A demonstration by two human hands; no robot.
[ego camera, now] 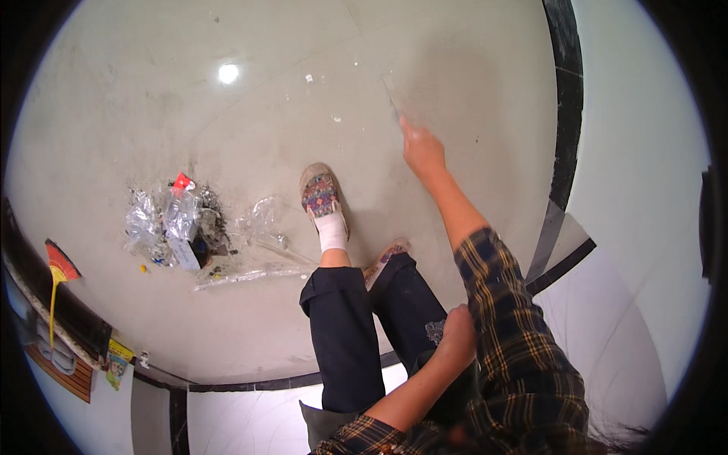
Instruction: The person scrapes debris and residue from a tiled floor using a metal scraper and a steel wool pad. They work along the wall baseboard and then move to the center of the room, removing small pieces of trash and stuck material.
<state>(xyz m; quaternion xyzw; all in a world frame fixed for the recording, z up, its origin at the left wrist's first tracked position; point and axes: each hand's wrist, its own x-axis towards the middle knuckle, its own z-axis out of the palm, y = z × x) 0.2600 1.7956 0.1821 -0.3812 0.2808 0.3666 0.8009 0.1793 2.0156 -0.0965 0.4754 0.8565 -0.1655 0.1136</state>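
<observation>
My right hand (424, 151) reaches out over the floor, index finger pointing forward. It grips a thin, blade-like tool (391, 98), seen nearly edge-on and blurred; its exact kind is unclear. Close to my body, my left hand (458, 333) is curled by my right sleeve, above the dark trousers (344, 335). A grey, textured patch (435, 331) shows beside its fingers; whether it is held or part of the trousers I cannot tell. Beneath the right hand lies the pale floor (364, 153), with small white specks (337, 119) left of the hand.
A heap of clear plastic wrappers and dark dirt (182, 219) lies left of my patterned shoe (320, 190). A yellow-handled broom with red bristles (61, 263) is at the far left. A black baseboard (569, 102) runs along the right wall.
</observation>
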